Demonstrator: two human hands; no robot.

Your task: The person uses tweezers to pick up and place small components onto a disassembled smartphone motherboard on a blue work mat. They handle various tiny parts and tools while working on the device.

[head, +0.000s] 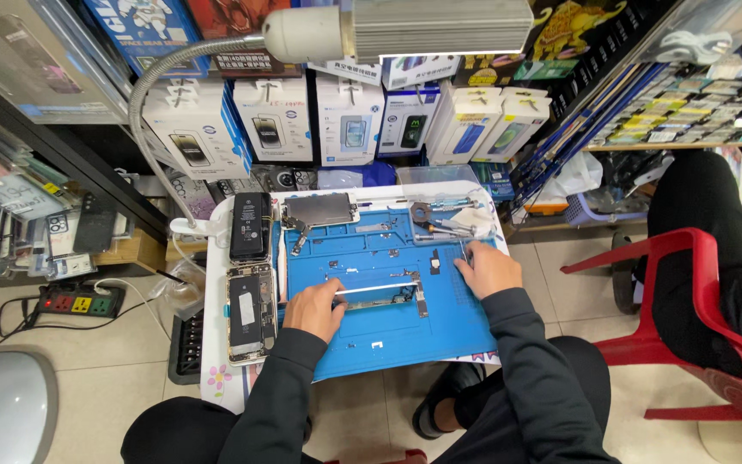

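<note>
My left hand (314, 308) grips the left end of a thin silver phone frame (388, 294) that lies on a blue work mat (388, 335). My right hand (489, 269) rests on the mat's right side, fingers curled around a slim metal tool (467, 252) whose tip points away from me. To the left of the mat lie an opened phone body with its battery showing (248, 313) and, farther back, a black phone back (251, 225). A silver metal plate (319, 210) sits at the mat's far left.
Tweezers and small tools (440, 219) lie at the mat's far right. A gooseneck lamp (405, 27) hangs overhead. Boxed phone accessories (345, 116) line the back. A red plastic chair (697, 309) holds a seated person in black (714, 232). A power strip (79, 302) lies on the floor at left.
</note>
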